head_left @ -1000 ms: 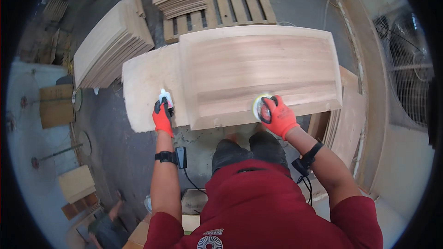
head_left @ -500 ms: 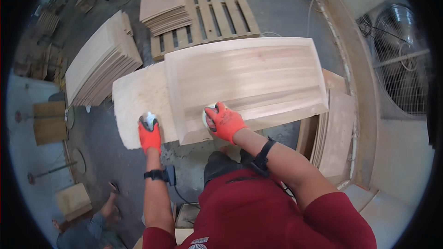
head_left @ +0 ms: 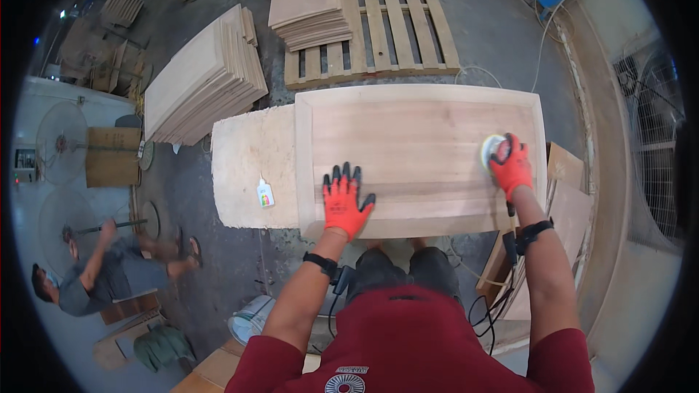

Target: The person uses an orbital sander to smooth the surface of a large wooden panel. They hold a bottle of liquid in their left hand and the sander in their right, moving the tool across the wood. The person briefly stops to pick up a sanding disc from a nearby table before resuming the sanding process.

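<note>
A wide framed wooden panel [head_left: 408, 131] lies across the worktop in front of me. My left hand [head_left: 346, 204], in a red glove with black fingertips, rests flat on its near left part with the fingers spread. Toward the panel's right end, my right hand [head_left: 512, 164], gloved alike, is closed round what looks like a round palm sander [head_left: 491, 151] with a pale, yellowish rim, set on the wood. The fingers hide much of that tool. Left of the panel, a small white squeeze bottle [head_left: 265, 194] with a coloured label is on the pale board [head_left: 244, 145].
Beyond the panel are a slatted pallet [head_left: 400, 22] bearing stacked boards [head_left: 306, 0], and another stack [head_left: 204, 76] at left. Boards lean [head_left: 557, 225] at right, near a large caged fan [head_left: 655, 145]. Another person [head_left: 109, 269] is at lower left; a bucket [head_left: 251, 319] stands near my left arm.
My left hand has let go of the white bottle, now on the board, and lies flat on the panel. My right hand has carried the sander to the panel's right end. The view has shifted.
</note>
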`<state>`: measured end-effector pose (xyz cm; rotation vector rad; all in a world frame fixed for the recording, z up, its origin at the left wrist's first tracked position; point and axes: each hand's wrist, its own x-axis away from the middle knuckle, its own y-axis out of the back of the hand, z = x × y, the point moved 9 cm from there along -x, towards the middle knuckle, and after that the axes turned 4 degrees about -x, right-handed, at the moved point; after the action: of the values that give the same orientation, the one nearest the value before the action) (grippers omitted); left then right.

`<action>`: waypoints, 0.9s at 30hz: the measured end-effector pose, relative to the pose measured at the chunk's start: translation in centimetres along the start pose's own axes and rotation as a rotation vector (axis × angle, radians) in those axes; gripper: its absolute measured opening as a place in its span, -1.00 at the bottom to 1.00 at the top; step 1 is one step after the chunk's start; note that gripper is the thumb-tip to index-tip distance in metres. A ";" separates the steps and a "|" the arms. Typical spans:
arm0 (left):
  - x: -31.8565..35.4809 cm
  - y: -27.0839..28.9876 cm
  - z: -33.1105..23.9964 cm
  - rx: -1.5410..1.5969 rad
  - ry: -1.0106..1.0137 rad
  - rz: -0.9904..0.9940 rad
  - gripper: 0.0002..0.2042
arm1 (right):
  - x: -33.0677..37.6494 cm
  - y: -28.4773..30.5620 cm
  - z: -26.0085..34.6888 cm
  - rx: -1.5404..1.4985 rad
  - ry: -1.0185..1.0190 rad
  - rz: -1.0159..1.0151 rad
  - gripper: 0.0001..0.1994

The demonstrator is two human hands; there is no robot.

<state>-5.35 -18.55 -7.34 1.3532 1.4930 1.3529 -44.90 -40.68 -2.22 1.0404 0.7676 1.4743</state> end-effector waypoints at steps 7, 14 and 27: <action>-4.0 1.3 -7.6 -0.086 -0.080 -0.148 -0.28 | -9.1 1.9 -0.2 0.041 -0.005 -0.146 -0.25; -4.0 -0.2 -6.7 0.002 0.036 -0.018 -0.36 | -7.2 -6.0 20.6 -0.107 0.315 0.204 -0.40; -4.1 -0.7 -6.8 -0.038 0.084 -0.019 -0.31 | -13.6 -1.4 12.5 0.010 0.170 0.201 -0.33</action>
<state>-11.14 -24.10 -7.14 1.2700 1.5233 1.4345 -32.99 -54.81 -1.03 1.0328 0.8089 1.7495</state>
